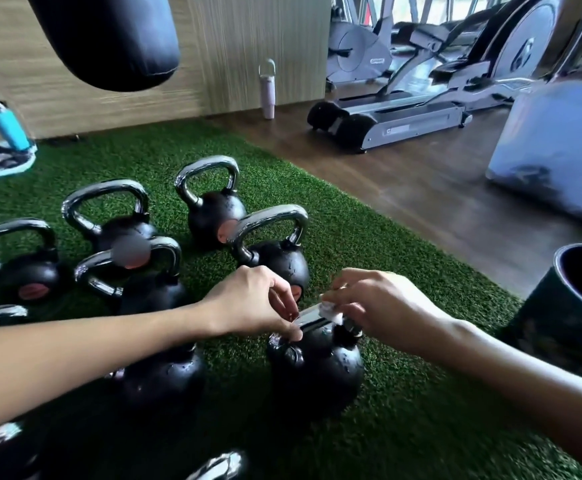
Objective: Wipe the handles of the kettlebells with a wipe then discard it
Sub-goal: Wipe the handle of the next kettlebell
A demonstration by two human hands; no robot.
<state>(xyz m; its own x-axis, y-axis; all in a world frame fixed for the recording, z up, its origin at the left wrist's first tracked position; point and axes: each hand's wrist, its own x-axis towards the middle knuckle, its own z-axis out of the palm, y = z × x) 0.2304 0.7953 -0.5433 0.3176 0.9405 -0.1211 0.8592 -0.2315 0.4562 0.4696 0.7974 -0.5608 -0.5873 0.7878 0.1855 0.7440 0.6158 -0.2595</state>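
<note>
Head view: the nearest kettlebell (pixel 317 372) sits on the green turf (pixel 403 410), between both hands. It looks heavy and hard, so it should stay put. Its shiny handle (pixel 312 314) may be slippery. The white wipe (pixel 332 311) looks soft and light. The right hand (pixel 383 303) pinches the wipe onto the handle. The left hand (pixel 251 299) curls its fingers round the handle's left end.

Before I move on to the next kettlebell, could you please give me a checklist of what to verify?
1. The wipe is pinched in your right hand: ok.
2. The wipe touches the nearest kettlebell's handle: ok.
3. Your left hand steadies that handle: ok.
4. Whole handle wiped: cannot tell.
5. The dark bin stands open on your right: ok.
6. The other kettlebells already wiped: cannot tell.
</note>
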